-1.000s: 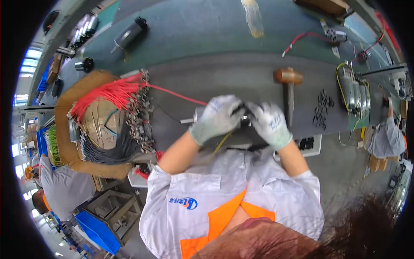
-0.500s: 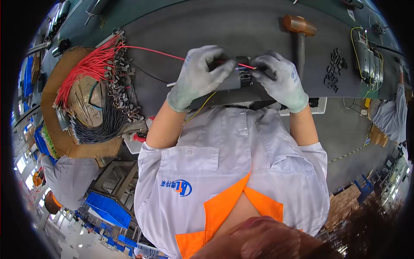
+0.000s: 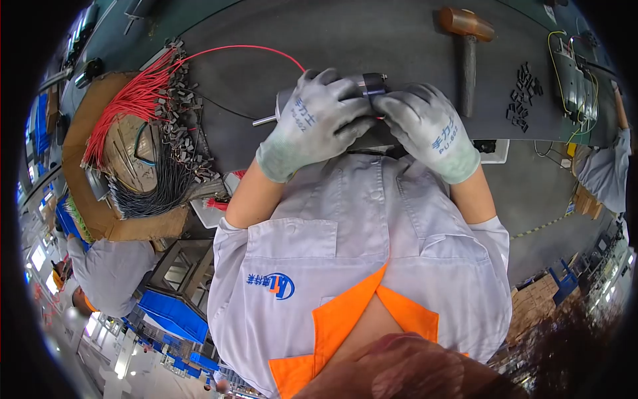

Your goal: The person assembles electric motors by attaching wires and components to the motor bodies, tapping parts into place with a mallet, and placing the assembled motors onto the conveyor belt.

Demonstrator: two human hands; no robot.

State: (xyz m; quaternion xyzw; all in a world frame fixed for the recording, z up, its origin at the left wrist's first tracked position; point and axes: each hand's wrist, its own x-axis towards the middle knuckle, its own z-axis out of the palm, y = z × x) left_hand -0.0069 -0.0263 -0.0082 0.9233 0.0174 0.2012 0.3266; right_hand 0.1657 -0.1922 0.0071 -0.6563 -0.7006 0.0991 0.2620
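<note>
A red wire (image 3: pixel 249 47) arches from the bundle on the left to my left hand (image 3: pixel 322 116), gloved in grey-white, and passes behind its fingers. That hand is closed around the wire, over a dark cylindrical motor (image 3: pixel 286 100) lying on the bench with its metal shaft pointing left. My right hand (image 3: pixel 428 126), gloved too, pinches close beside it. A short bit of red shows between the two hands, at the right fingertips. The motor's black end (image 3: pixel 374 83) stands out just above where the hands meet; its middle is hidden by my left hand.
A cardboard tray (image 3: pixel 86 146) at left holds red wires (image 3: pixel 136 100) and black wires (image 3: pixel 156 196) with small connectors. A mallet (image 3: pixel 468 46) lies beyond my right hand. Small black pieces (image 3: pixel 525 96) and another motor (image 3: pixel 577 86) are farther right. Another person (image 3: pixel 109 272) is at lower left.
Both hands have come closer together and turned, so their backs show more. The red wire now bows upward, and less of it shows between the fingers.
</note>
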